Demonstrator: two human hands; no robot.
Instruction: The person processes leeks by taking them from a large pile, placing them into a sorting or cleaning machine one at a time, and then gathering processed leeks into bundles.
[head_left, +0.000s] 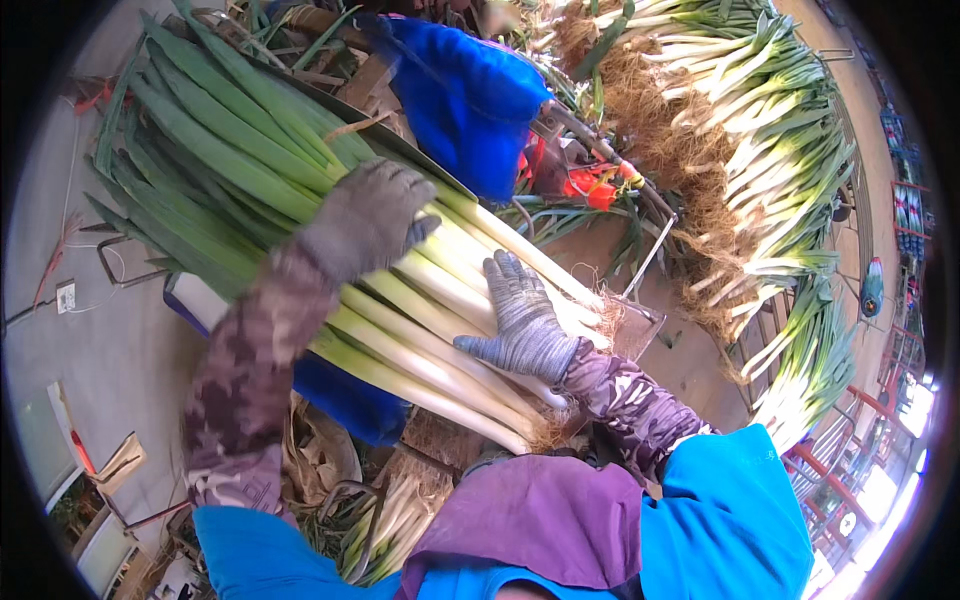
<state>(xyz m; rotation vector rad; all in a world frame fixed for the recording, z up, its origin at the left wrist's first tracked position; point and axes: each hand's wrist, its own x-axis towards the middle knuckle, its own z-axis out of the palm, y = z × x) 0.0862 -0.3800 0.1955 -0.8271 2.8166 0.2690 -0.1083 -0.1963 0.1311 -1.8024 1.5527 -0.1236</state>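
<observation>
A large bundle of leeks or long green onions (442, 300) lies slantwise before me, green leaves at the upper left and rooted white ends at the lower right. My left hand (367, 217), in a grey glove, rests over the stalks where green turns white; its fingers are bent and it looks slightly blurred, so whether it grips a stalk does not show. Flat on the white stalks nearer the roots lies my right hand (525, 319), also gloved, fingers extended and thumb apart. Blue cloth (465, 97) covers part of the frame beyond the bundle, and more shows beneath it.
A long row of rooted leeks or onions (772, 172) lies along the right on a metal rack. A metal bar with red wrapping (600, 150) stands beyond the bundle. More stalks (397, 517) lie low near my body. A wall socket (66, 296) is at the left.
</observation>
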